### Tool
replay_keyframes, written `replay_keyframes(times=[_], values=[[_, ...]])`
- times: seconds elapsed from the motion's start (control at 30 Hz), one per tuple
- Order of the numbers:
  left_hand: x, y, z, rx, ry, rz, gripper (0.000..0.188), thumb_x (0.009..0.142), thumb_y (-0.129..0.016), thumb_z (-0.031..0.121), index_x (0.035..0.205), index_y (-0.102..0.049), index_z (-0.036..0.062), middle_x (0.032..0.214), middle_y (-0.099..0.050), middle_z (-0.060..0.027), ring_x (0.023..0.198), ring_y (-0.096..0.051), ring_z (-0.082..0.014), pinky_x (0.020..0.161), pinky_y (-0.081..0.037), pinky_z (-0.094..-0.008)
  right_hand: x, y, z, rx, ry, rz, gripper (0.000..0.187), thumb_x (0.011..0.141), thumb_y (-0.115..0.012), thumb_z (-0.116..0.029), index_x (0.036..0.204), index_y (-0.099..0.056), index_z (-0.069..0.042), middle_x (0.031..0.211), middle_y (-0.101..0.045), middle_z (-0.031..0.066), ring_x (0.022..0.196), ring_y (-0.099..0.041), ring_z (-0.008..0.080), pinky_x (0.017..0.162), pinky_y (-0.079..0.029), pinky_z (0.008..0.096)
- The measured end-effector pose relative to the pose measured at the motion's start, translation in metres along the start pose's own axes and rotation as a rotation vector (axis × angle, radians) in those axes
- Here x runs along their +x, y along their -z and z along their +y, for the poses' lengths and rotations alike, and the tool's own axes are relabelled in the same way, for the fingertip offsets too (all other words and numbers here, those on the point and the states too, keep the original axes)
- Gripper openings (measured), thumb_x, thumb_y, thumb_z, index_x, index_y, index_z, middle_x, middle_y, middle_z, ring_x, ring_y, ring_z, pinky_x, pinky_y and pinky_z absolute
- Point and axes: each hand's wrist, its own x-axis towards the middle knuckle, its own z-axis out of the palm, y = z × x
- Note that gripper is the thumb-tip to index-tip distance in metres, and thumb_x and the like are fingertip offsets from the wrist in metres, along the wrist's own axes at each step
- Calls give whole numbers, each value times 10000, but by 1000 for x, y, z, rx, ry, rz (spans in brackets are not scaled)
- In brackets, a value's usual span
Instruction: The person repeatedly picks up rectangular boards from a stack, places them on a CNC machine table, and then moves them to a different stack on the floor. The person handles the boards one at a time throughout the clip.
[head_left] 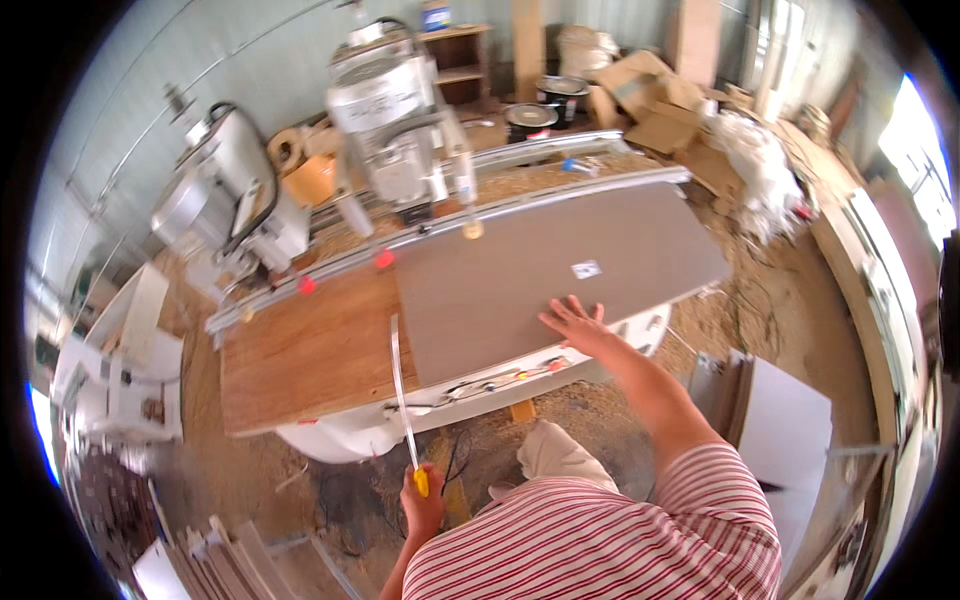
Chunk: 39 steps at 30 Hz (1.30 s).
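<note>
My left hand (422, 507) is closed around a yellow tape measure (421, 482) in front of the machine's near edge. Its pale blade (400, 390) is drawn out and reaches away from me over the wooden bed, just left of the panel's end. A large grey-brown panel (500, 290) lies flat on the right part of the machine bed, with a small white label (586, 269) on it. My right hand (577, 325) rests on the panel near its front edge, fingers spread, holding nothing.
Bare wooden bed (300, 360) shows left of the panel. Behind it stand two machine heads (385, 120) along a metal rail (560, 200), with red knobs (384, 259). Cardboard (660, 125) and plastic wrap (750, 165) lie at the back right. Boards (785, 420) lean at my right.
</note>
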Motion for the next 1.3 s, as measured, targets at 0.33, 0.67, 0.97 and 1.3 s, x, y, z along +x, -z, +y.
replay_keyframes(times=[0.33,0.67,0.97,1.3], values=[[-20,0,39,119,194,-53,122,929,-611,136,955,-585,20,739,-625,-45,642,-615,-129,595,-489,-249,-10,20,-8,49,-68,-84,835,896,-659,-324,1535,-130,-427,1641,-3,-46,1506,-26,303,1080,-182,772],[-36,12,70,316,148,-168,168,899,-599,155,936,-629,-6,717,-663,-94,658,-662,-168,625,-508,-299,-3,6,-4,26,-64,-56,856,878,-681,-349,1533,-135,-431,1640,-23,-49,1506,-55,288,1074,-192,771],[-45,-9,73,365,219,-69,162,884,-611,166,906,-634,7,705,-665,-103,641,-663,-191,621,-510,-314,-7,11,-3,-33,-39,-26,814,892,-633,-449,1541,-146,-387,1638,-43,-23,1505,-65,284,1072,-193,771],[-50,11,29,-103,477,327,130,934,-611,202,906,-632,78,685,-584,-8,522,-526,-90,449,-424,-250,-47,23,112,377,-268,235,584,974,-518,-422,1497,-347,-225,1613,-156,108,1502,-100,276,1185,-86,598]])
